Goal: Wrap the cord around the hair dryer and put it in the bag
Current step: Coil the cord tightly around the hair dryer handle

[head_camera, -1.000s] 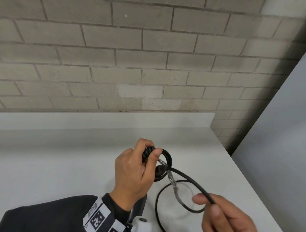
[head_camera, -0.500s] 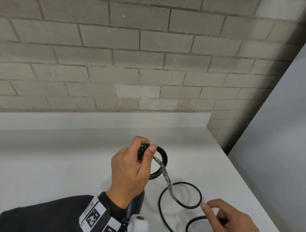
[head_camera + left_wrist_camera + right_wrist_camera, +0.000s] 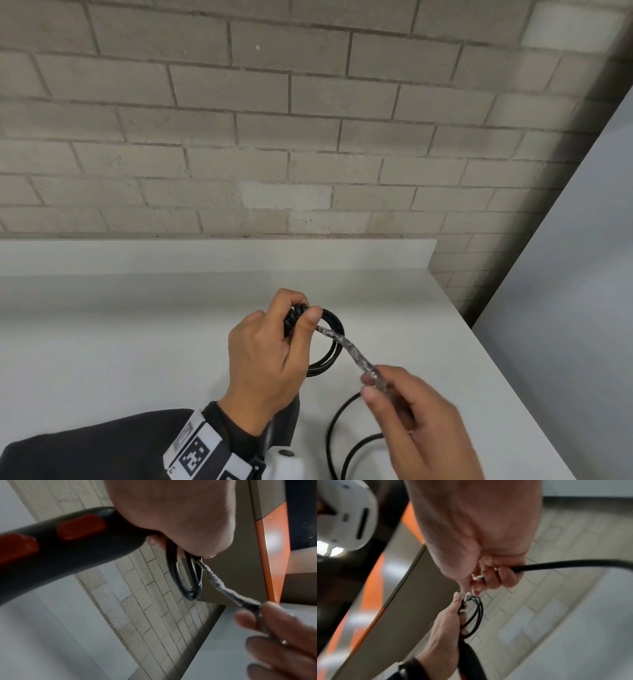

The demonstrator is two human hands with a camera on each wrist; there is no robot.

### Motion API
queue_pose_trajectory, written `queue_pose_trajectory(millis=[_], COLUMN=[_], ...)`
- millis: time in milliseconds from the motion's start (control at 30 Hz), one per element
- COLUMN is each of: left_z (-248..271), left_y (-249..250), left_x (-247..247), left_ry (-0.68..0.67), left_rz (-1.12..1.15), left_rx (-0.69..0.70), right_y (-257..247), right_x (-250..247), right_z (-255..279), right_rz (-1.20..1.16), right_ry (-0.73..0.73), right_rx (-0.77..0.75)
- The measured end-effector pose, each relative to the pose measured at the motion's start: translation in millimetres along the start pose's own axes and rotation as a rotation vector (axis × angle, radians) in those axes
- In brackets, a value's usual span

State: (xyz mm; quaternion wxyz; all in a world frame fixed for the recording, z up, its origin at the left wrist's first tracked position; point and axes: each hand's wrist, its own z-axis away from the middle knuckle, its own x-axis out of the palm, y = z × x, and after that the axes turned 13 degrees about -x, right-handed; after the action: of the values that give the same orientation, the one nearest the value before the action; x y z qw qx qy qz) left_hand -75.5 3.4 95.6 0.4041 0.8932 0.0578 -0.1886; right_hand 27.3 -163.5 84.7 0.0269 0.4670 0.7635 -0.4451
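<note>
You have no readable words, brand names or numbers anywhere in these views. The only sign is the black-and-white square code marker (image 3: 193,459) on the white wrist band (image 3: 202,445) at your left wrist, and beside it a second printed patch too blurred to make out.
</note>
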Motion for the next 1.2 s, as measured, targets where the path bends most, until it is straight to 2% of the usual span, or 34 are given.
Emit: queue_pose_trajectory(millis=[67,133,267,433,533,667,800,933,1033,1200], left_z=[0.6,2.0,5.1,9.4,11.0,11.3,9.8,9.6,9.5,10.1], left_y=[-0.3,1.1,5.8,10.2,9.4,6.7,5.6,5.7,5.5,6.2], left_x=[-0.8,-0.7,-0.7,0.6,1.5,1.0,0.3,-0.2,-0.3,0.8], left_ry=[-0.015,-0.041,-0.120,-0.188,-0.167,-0.143,-0.120,-0.134,-0.148,-0.208], left_rz=[0.013,0.042,0.103,0.118,0.099,0.062,0.023,-0.004,-0.008,0.028], left_rx=[0.020,0.046,0.111,0.153,0.159,0.162,0.136,0.150,0.163,0.181], right_y=[-5.2,-12.2,-23.5,-32.4,-40.3,-55.9,-59.1,-54.1,-52.5,-55.4], right_x=[-11.7,-22.7,-40.9,-51.0,-54.2,-62.5,-64.5,-64.9,-69.0,-69.5], right_z=[-10.4,-22.6,-45.9,-71.8,-80.8,-82.6,-79.6,-80.0,-81.6,-85.1], right_rz=[0.189,0.294,0.378,0.263,0.124,0.053,0.171,0.310,0.358,0.433], right_ry=[0.036,0.064,0.076,-0.033,-0.134,-0.268,-0.320,-0.406,-0.441,-0.420], right_rx=[-0.197,-0.324,-0.456,-0.457,-0.434,-0.352,-0.222,-0.182,-0.229,-0.478])
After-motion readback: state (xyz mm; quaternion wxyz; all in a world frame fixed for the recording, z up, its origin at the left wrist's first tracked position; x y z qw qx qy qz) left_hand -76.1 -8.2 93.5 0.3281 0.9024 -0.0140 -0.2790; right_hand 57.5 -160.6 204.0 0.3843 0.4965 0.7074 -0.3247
